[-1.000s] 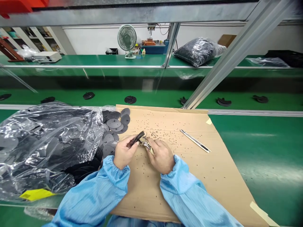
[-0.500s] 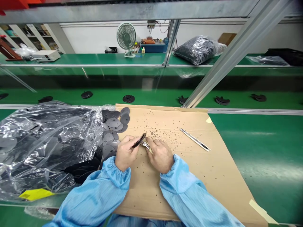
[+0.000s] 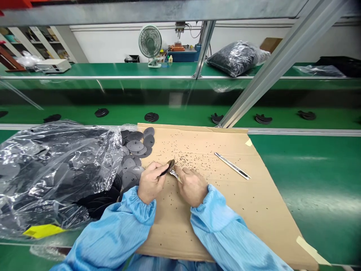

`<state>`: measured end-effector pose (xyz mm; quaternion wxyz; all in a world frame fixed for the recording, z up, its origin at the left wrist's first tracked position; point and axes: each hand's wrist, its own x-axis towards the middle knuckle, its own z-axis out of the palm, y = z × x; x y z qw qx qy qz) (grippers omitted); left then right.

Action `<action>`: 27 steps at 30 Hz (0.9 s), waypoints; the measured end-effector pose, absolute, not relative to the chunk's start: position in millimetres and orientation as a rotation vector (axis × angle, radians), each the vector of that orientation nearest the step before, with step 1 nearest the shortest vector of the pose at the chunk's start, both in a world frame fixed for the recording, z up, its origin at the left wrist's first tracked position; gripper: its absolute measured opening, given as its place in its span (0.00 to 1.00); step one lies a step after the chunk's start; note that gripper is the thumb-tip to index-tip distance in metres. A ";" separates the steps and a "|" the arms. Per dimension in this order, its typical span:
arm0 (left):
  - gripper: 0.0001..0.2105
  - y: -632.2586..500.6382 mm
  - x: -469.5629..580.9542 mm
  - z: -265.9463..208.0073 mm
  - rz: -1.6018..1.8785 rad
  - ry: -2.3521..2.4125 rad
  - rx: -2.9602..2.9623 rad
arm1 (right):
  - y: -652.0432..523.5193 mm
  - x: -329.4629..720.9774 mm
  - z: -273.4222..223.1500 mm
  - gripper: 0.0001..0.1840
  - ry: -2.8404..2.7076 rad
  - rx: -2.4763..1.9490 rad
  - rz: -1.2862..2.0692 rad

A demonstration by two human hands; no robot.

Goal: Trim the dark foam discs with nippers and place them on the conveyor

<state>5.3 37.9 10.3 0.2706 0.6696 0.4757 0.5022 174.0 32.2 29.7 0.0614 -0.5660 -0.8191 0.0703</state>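
I read this as mid-trim: my left hand [image 3: 150, 183] pinches a black disc [image 3: 168, 167] edge-on at centre frame, just below the middle, fingers clenched on its lower rim, disc tilted up to the right. My right hand [image 3: 193, 185] is clenched round small metal cutters [image 3: 174, 173], whose tip meets the disc's lower edge; I cannot tell if the blades are closed on it. Both hands sit over the cardboard [image 3: 262, 203], which is sprinkled with dark clippings [image 3: 194, 156] just above the hands. To the left, a clear bag [image 3: 53, 169] spills more discs, the loose pile [image 3: 137, 146] touching the cardboard's left edge. A knife [image 3: 231, 166] lies right of centre, well apart from the hands. Finished-looking discs ride the belt [image 3: 180, 113] across the upper middle. My guess for the next move: a squeeze of the cutters, then a slight turn of the disc by the left fingers to bring the next burr to the blades, holding the rim firm so it does not slip. Against the earliest frame, the disc is turned more edge-on and sits a little further right, the cutters have closed in on it, and the belt discs have drifted left.
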 end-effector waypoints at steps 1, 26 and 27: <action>0.16 37.7 5.5 10.2 1.347 1.283 1.815 | 31.6 174.0 29.8 0.23 -2.483 -1.717 0.207; 0.15 47.4 8.9 10.5 1.325 1.143 0.820 | 38.4 181.2 8.1 0.16 -1.679 -1.317 0.607; 0.15 47.2 9.1 11.3 1.320 1.133 0.809 | 38.1 181.0 8.2 0.16 -1.659 -1.302 0.648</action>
